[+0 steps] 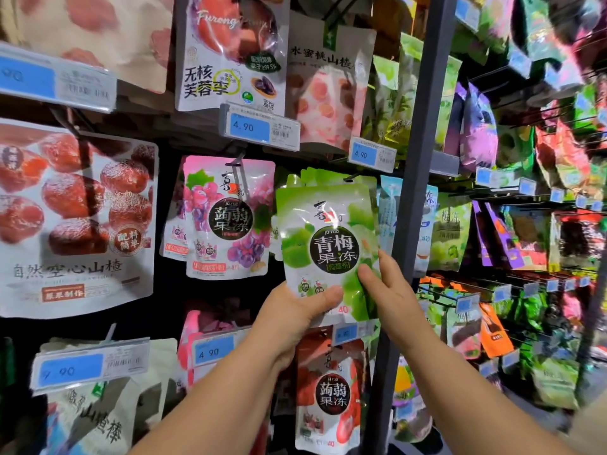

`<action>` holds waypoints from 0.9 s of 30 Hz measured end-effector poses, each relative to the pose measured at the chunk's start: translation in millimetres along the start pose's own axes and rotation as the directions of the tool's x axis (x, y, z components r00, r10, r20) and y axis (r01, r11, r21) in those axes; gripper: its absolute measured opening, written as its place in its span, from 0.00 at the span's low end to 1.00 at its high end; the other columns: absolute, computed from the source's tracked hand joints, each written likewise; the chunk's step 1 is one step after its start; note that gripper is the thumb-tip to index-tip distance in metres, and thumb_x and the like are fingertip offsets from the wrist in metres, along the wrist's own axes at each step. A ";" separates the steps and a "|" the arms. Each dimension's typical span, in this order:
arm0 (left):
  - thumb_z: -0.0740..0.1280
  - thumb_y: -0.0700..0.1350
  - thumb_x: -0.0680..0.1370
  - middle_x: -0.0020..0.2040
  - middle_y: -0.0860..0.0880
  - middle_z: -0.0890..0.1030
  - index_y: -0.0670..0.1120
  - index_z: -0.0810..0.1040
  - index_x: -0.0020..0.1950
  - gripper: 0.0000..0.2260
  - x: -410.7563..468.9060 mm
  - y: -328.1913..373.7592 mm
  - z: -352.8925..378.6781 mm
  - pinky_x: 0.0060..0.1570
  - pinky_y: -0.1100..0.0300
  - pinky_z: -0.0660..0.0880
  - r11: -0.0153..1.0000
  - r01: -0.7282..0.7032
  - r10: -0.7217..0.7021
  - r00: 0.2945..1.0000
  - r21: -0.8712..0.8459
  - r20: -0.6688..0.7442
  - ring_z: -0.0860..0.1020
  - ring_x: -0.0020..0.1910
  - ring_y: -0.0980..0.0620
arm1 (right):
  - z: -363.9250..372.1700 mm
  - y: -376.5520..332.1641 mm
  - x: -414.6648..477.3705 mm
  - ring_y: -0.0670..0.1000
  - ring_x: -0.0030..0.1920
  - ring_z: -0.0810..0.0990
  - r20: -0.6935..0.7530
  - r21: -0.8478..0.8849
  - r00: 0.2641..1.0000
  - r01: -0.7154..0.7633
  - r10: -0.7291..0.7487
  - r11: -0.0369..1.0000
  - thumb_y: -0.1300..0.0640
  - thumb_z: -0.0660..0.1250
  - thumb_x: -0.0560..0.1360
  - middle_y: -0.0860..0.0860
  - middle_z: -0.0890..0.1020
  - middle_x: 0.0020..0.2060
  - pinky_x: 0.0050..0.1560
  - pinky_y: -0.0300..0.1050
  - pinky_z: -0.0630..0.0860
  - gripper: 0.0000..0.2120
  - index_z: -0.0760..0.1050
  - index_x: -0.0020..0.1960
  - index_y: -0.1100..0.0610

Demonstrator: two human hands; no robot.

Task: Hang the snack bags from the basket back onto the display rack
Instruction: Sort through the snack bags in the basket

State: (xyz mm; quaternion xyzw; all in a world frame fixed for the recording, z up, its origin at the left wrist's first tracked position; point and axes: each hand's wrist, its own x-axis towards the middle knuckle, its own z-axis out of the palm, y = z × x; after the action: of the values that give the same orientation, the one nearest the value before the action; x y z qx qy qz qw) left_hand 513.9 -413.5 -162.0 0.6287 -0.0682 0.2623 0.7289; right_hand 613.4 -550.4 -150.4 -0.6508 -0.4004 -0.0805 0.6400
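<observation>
A green snack bag (325, 238) with a black round label is held up in front of the display rack, just below a hook (353, 177) that carries several more green bags behind it. My left hand (295, 316) grips the bag's bottom left corner, thumb across the front. My right hand (384, 287) holds the bag's lower right edge, thumb on the front. Whether the bag's top hole is on the hook cannot be told. The basket is out of view.
A pink grape bag (226, 218) hangs left of the green one and a red bag (328, 392) hangs below it. Blue price tags (259, 126) stick out on the hook ends. A grey upright post (414, 192) stands right beside my right hand.
</observation>
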 end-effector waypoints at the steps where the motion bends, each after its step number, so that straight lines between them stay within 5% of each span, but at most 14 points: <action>1: 0.71 0.35 0.75 0.54 0.47 0.86 0.46 0.79 0.61 0.16 2.1 2.6 4.7 0.45 0.61 0.80 1.000 0.001 -0.001 1.000 0.000 0.016 0.84 0.52 0.50 | -3.2 -0.4 -0.2 0.47 0.67 0.75 0.007 0.031 1.000 -0.007 0.007 0.999 0.34 0.69 0.68 0.43 0.78 0.65 0.69 0.57 0.71 0.35 0.68 0.72 0.44; 6: 0.72 0.38 0.75 0.50 0.50 0.86 0.47 0.82 0.56 0.10 19.6 16.9 23.2 0.46 0.62 0.79 0.998 0.041 -0.044 0.996 0.050 0.072 0.85 0.49 0.52 | -20.3 -7.1 6.8 0.51 0.64 0.79 0.010 0.211 0.999 -0.041 0.040 0.977 0.50 0.73 0.73 0.49 0.79 0.65 0.68 0.57 0.72 0.33 0.65 0.75 0.48; 9: 0.73 0.39 0.75 0.46 0.52 0.87 0.47 0.82 0.56 0.10 28.8 22.9 31.9 0.39 0.67 0.78 0.997 0.053 -0.057 0.995 0.051 0.081 0.85 0.43 0.57 | -25.9 -13.3 14.0 0.52 0.61 0.81 -0.019 0.242 0.999 -0.023 0.028 0.970 0.57 0.66 0.78 0.50 0.81 0.62 0.66 0.57 0.74 0.25 0.66 0.73 0.50; 13: 0.72 0.41 0.76 0.41 0.53 0.86 0.43 0.81 0.57 0.10 36.5 27.5 41.3 0.34 0.71 0.75 0.995 0.038 -0.044 0.997 0.091 0.061 0.84 0.37 0.61 | -30.3 -12.3 23.4 0.54 0.60 0.82 -0.067 0.277 0.997 -0.027 0.047 0.960 0.60 0.66 0.79 0.53 0.82 0.60 0.65 0.57 0.75 0.23 0.66 0.72 0.50; 19: 0.75 0.50 0.74 0.49 0.55 0.86 0.54 0.81 0.53 0.10 49.9 22.9 42.2 0.54 0.58 0.79 0.955 -0.035 0.042 0.999 0.293 -0.019 0.84 0.50 0.55 | -30.1 -4.9 32.1 0.56 0.58 0.83 -0.112 0.325 0.991 -0.035 0.076 0.945 0.61 0.66 0.79 0.54 0.82 0.59 0.60 0.56 0.78 0.21 0.68 0.70 0.51; 24: 0.76 0.51 0.73 0.49 0.59 0.81 0.56 0.73 0.51 0.14 53.8 29.9 43.5 0.46 0.68 0.77 0.938 -0.070 0.096 0.993 0.338 -0.063 0.81 0.47 0.59 | -27.5 -5.3 42.8 0.54 0.59 0.82 -0.136 0.324 0.989 -0.012 0.059 0.946 0.60 0.67 0.78 0.52 0.82 0.60 0.65 0.59 0.75 0.21 0.69 0.70 0.50; 27: 0.77 0.55 0.70 0.53 0.56 0.82 0.55 0.73 0.59 0.22 60.5 30.7 43.0 0.57 0.54 0.79 0.927 -0.062 0.102 0.991 0.369 -0.090 0.81 0.53 0.55 | -27.1 -4.4 50.1 0.54 0.59 0.82 -0.141 0.339 0.988 -0.004 0.056 0.941 0.60 0.66 0.79 0.53 0.82 0.59 0.64 0.59 0.75 0.21 0.69 0.70 0.50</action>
State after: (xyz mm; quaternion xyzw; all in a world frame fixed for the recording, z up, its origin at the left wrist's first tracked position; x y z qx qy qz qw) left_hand 561.1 -434.3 -100.4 0.7347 -0.0050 0.3343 0.5903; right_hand 655.1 -554.4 -111.5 -0.5299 -0.3494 -0.0493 0.7712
